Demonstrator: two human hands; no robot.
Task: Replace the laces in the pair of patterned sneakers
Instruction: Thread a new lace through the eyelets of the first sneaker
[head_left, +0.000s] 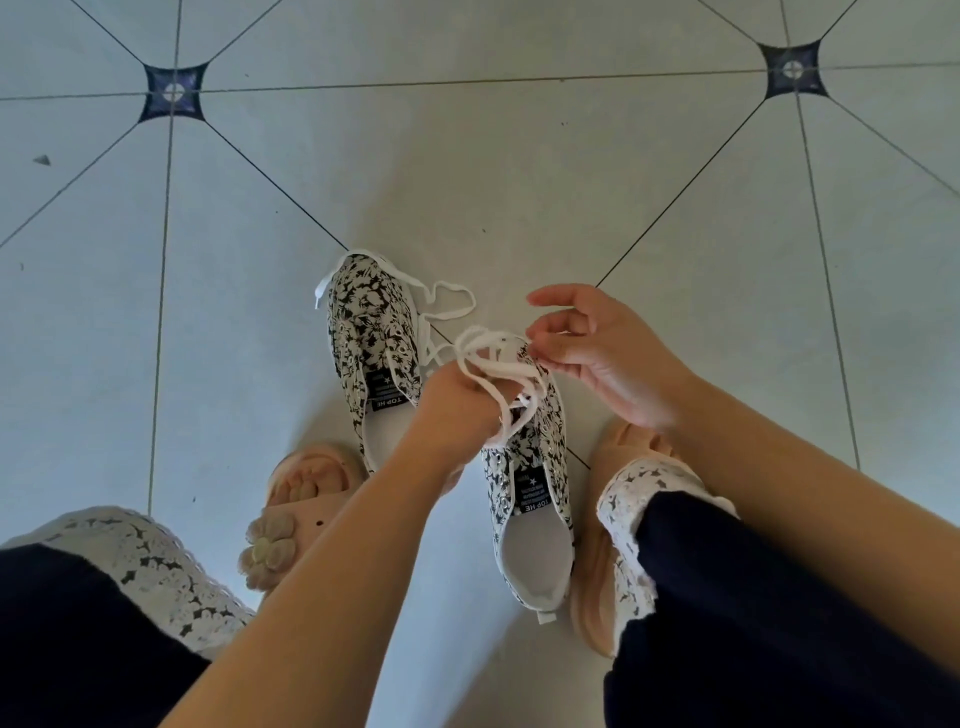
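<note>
Near sneaker (527, 467) on tile floor (467, 182); second sneaker (371, 343) just beside it, farther out. White lace (493, 358) bunched in loose loops above near sneaker's toe end. Left hand (454, 402) curled, apparently gripping strands; right hand (597, 358) pinches one loop, other fingers spread. Lace likely light, limp, tangle-prone; best held near tip.

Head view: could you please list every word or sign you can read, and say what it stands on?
"TOP HE": black tongue label of the farther sneaker, upside down in view, with a white star.
"TOP HE": black tongue label of the nearer sneaker, also upside down.
Small print on both labels: too blurred to read.
Nothing else carries text.
</note>
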